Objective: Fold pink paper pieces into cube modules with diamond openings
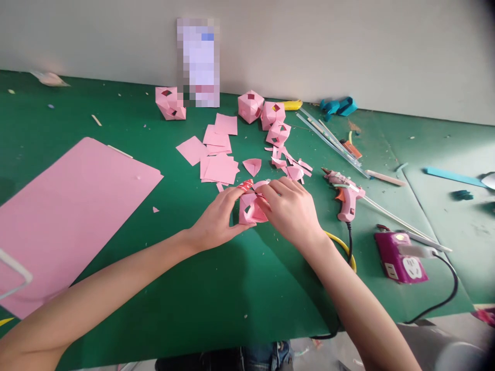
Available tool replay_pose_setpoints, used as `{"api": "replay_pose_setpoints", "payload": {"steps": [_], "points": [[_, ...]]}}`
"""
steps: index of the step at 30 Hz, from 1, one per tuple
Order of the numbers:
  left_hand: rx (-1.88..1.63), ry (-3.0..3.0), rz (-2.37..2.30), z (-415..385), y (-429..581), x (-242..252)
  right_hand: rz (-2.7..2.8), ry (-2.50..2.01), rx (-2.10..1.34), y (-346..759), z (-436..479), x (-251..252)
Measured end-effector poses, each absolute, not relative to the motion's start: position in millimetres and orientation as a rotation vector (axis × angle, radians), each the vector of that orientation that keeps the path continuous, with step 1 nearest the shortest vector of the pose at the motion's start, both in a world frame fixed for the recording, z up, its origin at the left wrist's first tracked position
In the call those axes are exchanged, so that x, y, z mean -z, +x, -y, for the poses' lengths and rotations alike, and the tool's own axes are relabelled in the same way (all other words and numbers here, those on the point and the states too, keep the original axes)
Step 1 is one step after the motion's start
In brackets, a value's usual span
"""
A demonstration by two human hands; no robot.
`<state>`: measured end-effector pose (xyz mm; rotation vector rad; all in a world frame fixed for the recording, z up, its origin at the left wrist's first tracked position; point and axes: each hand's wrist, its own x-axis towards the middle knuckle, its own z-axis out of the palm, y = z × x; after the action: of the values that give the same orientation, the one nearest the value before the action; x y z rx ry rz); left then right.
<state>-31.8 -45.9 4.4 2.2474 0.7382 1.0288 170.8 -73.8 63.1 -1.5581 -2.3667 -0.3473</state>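
A pink folded-paper ball (250, 210) with openings in its sides is between both hands, low over the green table. My left hand (212, 219) grips it from the left, thumb beneath and forefinger over the top; a red patterned wrap covers that fingertip. My right hand (292, 208) is closed on the upper right side of the ball, its fingertips partly hidden. Just beyond the hands lie a small curved pink paper piece (252, 166), a stack of pink paper squares (219, 169) and pink paper strips and scraps (296, 171).
Finished-looking pink paper balls (251, 106) stand near the wall, by a blurred upright screen (199, 62). To the right are a pink glue gun (350, 200), a purple power socket (400, 257) and clear glue sticks (332, 144). A large pink sheet (85, 206) covers the left side.
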Motion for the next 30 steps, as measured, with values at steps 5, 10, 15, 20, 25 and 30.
{"api": "replay_pose_setpoints", "payload": {"steps": [5, 10, 15, 20, 25, 30], "points": [[-0.973, 2.029, -0.812, 45, -31, -12, 2.24, -1.49, 0.252, 177, 75, -61], [-0.975, 1.998, -0.783, 45, -29, -14, 1.967, -1.592, -0.002, 186, 79, -62], [-0.959, 2.014, -0.807, 45, -29, -14, 1.858, -1.64, -0.09, 193, 82, -70], [-0.938, 2.039, -0.837, 45, -31, -15, 1.536, -1.736, -0.106, 216, 84, -82], [-0.933, 2.038, -0.853, 44, -31, -16, 1.399, -1.821, -0.063, 242, 92, -86], [-0.937, 2.044, -0.898, 43, -30, -15, 1.535, -1.986, 0.016, 242, 100, -84]]}}
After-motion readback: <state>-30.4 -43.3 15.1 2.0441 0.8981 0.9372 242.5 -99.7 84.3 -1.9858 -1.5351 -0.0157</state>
